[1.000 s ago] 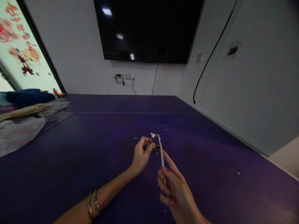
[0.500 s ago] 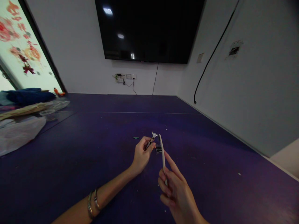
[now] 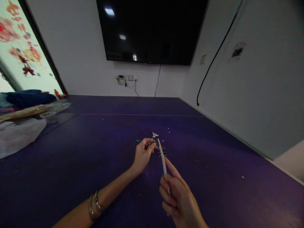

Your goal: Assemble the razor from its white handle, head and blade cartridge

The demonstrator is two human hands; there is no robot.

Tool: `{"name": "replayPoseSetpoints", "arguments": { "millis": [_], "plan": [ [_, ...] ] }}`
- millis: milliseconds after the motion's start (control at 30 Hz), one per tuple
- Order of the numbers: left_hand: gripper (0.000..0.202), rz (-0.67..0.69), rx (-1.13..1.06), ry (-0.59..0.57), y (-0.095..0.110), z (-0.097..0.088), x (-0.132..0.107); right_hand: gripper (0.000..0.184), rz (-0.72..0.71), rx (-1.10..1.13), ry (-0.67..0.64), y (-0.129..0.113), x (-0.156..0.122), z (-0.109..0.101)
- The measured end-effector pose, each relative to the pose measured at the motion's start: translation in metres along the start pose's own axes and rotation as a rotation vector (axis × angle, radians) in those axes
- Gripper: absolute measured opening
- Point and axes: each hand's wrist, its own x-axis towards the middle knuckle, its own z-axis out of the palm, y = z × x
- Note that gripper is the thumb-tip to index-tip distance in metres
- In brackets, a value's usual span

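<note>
My left hand [image 3: 142, 155] is closed around a razor handle [image 3: 154, 136] without a blade cartridge; its silvery forked end points up and away. My right hand [image 3: 177, 190] grips a pale toothbrush [image 3: 162, 160], index finger stretched along its handle. The brush head stands upright just right of the razor, with a small gap between them. Dark bristles face left, hard to make out. Behind the toothbrush lies a small black-and-clear piece [image 3: 164, 151], partly hidden. A small dark strip with green [image 3: 138, 140] lies on the purple surface beyond my left hand.
Plastic bags [image 3: 21, 134] and folded dark blue cloth [image 3: 29, 97] lie at the left of the purple surface [image 3: 106, 133]. White specks dot it. A black cable [image 3: 217, 52] hangs down the right wall. A television [image 3: 154, 31] hangs on the far wall.
The toothbrush head has shifted left and slightly down, tilting more to the left. The razor's forked end has moved a little left and up, turning its face more toward me.
</note>
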Motion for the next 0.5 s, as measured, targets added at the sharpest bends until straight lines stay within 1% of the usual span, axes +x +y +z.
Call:
{"name": "replayPoseSetpoints", "arguments": {
  "millis": [67,167,233,267,367,433,500],
  "plan": [
    [0.017,-0.025,-0.001,-0.017,-0.001,0.000,0.002,0.053,-0.141,-0.037,-0.012,-0.010,0.006,0.000],
    [0.021,-0.023,0.026,-0.058,-0.002,-0.001,0.002,0.039,-0.350,-0.122,-0.032,-0.033,0.024,-0.001],
    [0.024,-0.015,0.033,-0.085,-0.002,-0.003,0.002,0.028,-0.457,-0.197,-0.028,-0.049,0.039,-0.004],
    [0.026,-0.016,0.024,-0.098,-0.002,-0.003,0.003,0.027,-0.499,-0.240,-0.025,-0.057,0.046,-0.007],
    [0.030,-0.045,-0.026,-0.127,-0.001,-0.004,0.003,0.038,-0.579,-0.458,0.004,-0.076,0.064,-0.016],
    [0.032,-0.066,-0.059,-0.130,0.000,-0.004,0.003,0.047,-0.640,-0.696,0.066,-0.084,0.075,-0.024],
    [0.033,-0.074,-0.080,-0.134,-0.001,-0.004,0.001,0.051,-0.699,-0.928,0.152,-0.088,0.086,-0.035]
  ]
}}
